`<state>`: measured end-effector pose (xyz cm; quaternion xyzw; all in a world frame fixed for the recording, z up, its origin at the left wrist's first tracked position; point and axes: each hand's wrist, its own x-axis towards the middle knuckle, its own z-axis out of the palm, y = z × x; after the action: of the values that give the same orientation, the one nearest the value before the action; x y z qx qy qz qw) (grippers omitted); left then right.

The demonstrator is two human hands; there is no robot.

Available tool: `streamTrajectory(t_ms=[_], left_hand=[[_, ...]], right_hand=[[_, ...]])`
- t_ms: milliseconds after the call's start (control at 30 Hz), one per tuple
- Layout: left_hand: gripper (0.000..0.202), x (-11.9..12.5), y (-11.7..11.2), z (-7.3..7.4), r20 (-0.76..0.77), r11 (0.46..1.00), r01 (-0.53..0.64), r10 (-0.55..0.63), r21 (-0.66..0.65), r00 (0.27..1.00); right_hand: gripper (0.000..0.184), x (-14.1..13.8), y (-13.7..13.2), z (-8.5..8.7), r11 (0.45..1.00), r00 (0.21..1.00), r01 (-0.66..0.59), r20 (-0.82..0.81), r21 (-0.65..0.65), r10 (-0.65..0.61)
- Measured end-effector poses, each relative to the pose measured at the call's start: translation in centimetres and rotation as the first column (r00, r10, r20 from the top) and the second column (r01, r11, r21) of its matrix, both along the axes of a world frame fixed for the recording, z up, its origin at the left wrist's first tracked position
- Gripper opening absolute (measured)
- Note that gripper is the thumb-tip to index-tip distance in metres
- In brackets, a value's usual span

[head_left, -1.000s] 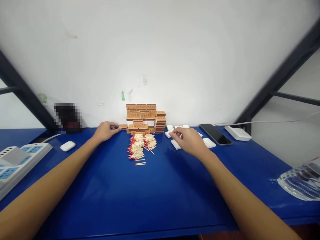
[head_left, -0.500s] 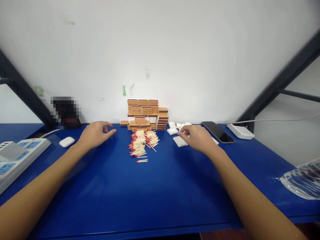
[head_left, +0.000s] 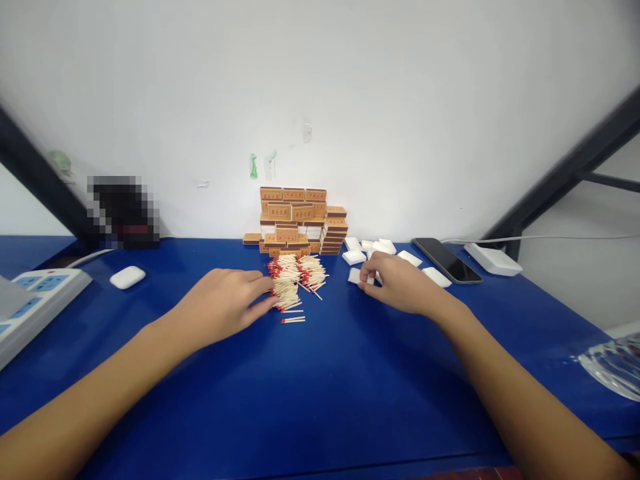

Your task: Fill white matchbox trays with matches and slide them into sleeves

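Observation:
My left hand reaches to the left edge of a loose pile of red-tipped matches, thumb and fingers apart, holding nothing. Two matches lie separately in front of the pile. On the right, my right hand has its thumb and fingers closed on a white matchbox tray, which rests on the table and is partly hidden by the fingers. Several more white trays lie around and behind that hand. Stacked orange matchboxes stand behind the matches, by the wall.
The blue table ends at a white wall. A phone and a white box-shaped device lie at right, with clear plastic nearer. At left are a power strip, a white earbud case and a blurred dark object.
My left hand has moved right and nearer me, from beside the matchboxes to the match pile. My right hand has lowered onto the white tray. The view has shifted slightly.

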<state>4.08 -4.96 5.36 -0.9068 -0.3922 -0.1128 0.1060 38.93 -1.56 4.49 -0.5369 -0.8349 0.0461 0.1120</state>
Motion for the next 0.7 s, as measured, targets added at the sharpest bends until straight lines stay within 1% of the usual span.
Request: streamTrajectory(t_ms=[100,167,233,267,333,367,400,467,533,633,700], left_hand=[[0.036,0.6,-0.7,-0.2,-0.019,0.997,0.064,-0.064,0.031,0.998],[0.036,1.0,-1.3,-0.1,0.011,0.995,0.097,-0.097,0.019,0.995],[0.038,1.6,-2.0,-0.1,0.056,0.992,0.125,-0.123,-0.029,0.991],[0.041,1.9,-2.4,-0.2,0.067,0.989,0.133,-0.129,-0.062,0.989],[0.049,2.5,-3.2,-0.2,0.079,0.981,0.143,-0.134,-0.129,0.988],[0.050,2.8,-3.5,-0.3,0.078,0.976,0.143,-0.131,-0.165,0.988],[0.049,3.0,-3.8,-0.3,0.075,0.970,0.141,-0.128,-0.196,0.989],[0.042,3.3,-4.1,-0.4,0.058,0.962,0.128,-0.118,-0.241,0.991],[0.037,3.4,-4.1,-0.4,0.029,0.959,0.106,-0.102,-0.262,0.994],[0.036,3.2,-3.9,-0.2,-0.029,0.955,0.069,-0.081,-0.289,0.996],[0.035,3.1,-3.7,-0.1,-0.052,0.946,0.059,-0.080,-0.318,0.995]], right_hand=[[0.008,-1.5,-1.6,0.7,0.989,0.983,-0.146,-0.110,-0.002,0.145],[0.008,-2.9,-3.1,1.3,0.965,0.951,-0.258,-0.189,-0.039,0.246],[0.007,-4.4,-4.7,1.7,0.920,0.906,-0.373,-0.263,-0.121,0.332],[0.007,-5.1,-5.4,1.8,0.888,0.882,-0.428,-0.290,-0.167,0.371],[0.010,-6.3,-6.4,1.6,0.835,0.846,-0.502,-0.329,-0.225,0.420],[0.010,-6.7,-6.7,1.5,0.820,0.836,-0.519,-0.343,-0.239,0.429],[0.009,-6.9,-6.8,1.3,0.817,0.832,-0.522,-0.354,-0.243,0.427],[0.006,-7.0,-6.5,1.1,0.836,0.835,-0.502,-0.376,-0.223,0.401],[0.005,-6.5,-5.8,0.9,0.874,0.844,-0.455,-0.395,-0.173,0.362],[0.010,-5.7,-4.6,0.6,0.934,0.870,-0.352,-0.390,-0.061,0.302],[0.009,-5.6,-4.0,0.2,0.952,0.882,-0.306,-0.378,-0.007,0.280]])
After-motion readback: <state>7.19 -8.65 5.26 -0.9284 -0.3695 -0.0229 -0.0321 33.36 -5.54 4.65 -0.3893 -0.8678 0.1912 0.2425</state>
